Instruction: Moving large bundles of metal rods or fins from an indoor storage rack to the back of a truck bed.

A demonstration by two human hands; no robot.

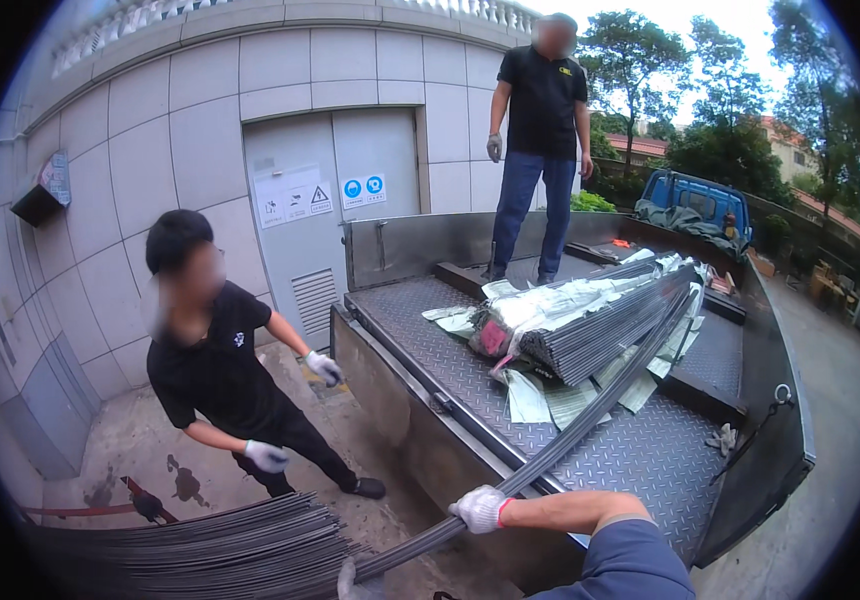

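A long, narrow bundle of thin dark metal rods [550, 452] slants from the truck bed over its edge to the lower left. My right hand [480, 508], in a white knit glove, is closed around it near the bed's edge. At the picture's lower edge my gloved left hand [348, 580] lies against the lower part of the bundle; most of it is cut off, but it appears closed on the rods. A thicker stack of rods [590, 345], partly under pale wrapping sheets [575, 300], rests on the bed.
Another large rod pile [200, 548] lies at lower left. A gloved co-worker [225, 365] stands beside the truck, another person [542, 140] on the bed [420, 325]. A raised side panel [785, 400] bounds the bed's right. A loose glove [722, 440] lies near it.
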